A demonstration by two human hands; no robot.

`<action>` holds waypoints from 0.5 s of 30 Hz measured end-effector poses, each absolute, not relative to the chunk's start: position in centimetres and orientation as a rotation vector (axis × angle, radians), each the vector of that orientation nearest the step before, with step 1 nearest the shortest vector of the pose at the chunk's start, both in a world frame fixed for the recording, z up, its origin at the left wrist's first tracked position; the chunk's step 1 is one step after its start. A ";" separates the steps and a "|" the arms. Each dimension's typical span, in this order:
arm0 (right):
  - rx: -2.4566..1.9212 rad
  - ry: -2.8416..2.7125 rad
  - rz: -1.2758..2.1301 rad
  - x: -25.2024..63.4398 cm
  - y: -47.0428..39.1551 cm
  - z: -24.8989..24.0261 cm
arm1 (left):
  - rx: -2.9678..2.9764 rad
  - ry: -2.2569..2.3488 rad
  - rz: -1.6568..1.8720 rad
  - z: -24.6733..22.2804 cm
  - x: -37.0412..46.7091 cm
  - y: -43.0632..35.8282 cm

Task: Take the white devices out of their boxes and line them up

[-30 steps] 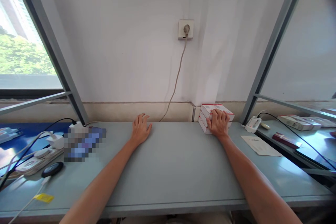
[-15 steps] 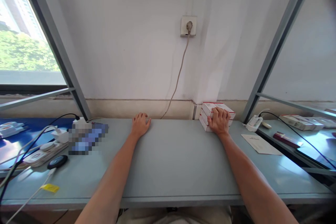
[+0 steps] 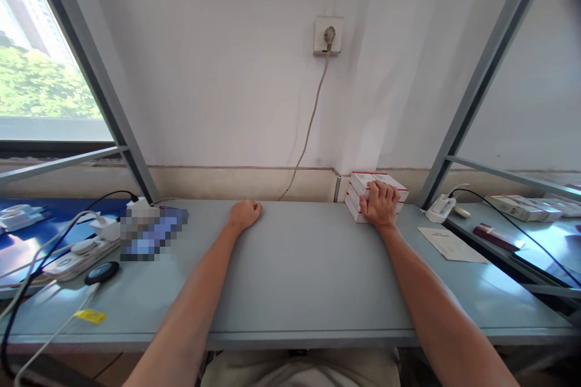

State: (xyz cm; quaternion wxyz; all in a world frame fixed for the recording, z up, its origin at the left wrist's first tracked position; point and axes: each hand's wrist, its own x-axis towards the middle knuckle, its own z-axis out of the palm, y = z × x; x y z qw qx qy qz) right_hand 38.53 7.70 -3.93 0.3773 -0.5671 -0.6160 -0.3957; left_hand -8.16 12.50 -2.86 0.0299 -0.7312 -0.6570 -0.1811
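Note:
On the grey tabletop [image 3: 308, 272], my left hand [image 3: 246, 214] rests near the back edge, curled into a fist with nothing visible in it. To its right, a stack of small white boxes with red edges [image 3: 358, 196] stands against the wall. My right hand [image 3: 381, 202] is on the front and top of this stack, fingers bent over the upper boxes and thumb toward the left. The palm side and part of the boxes behind the hand are hidden.
At left lie a power strip [image 3: 68, 263], a black round puck [image 3: 101, 273], cables and a blurred phone-like item [image 3: 157, 233]. A paper sheet [image 3: 449, 245] and a white adapter [image 3: 439, 208] lie at right. Slanted metal posts [image 3: 481, 78] flank the table.
My left hand has closed from loosely spread fingers into a fist. My right hand stays on the box stack. The view has shifted slightly.

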 end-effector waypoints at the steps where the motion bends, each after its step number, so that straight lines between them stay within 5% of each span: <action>1: -1.447 -1.571 -1.019 38.5 7.7 -4.0 | -2.260 -2.031 -0.548 -2.8 -8.2 12.4; 15: -1.444 -1.533 -1.075 38.4 7.5 -4.1 | -2.490 -1.900 -0.399 -2.3 -9.3 11.6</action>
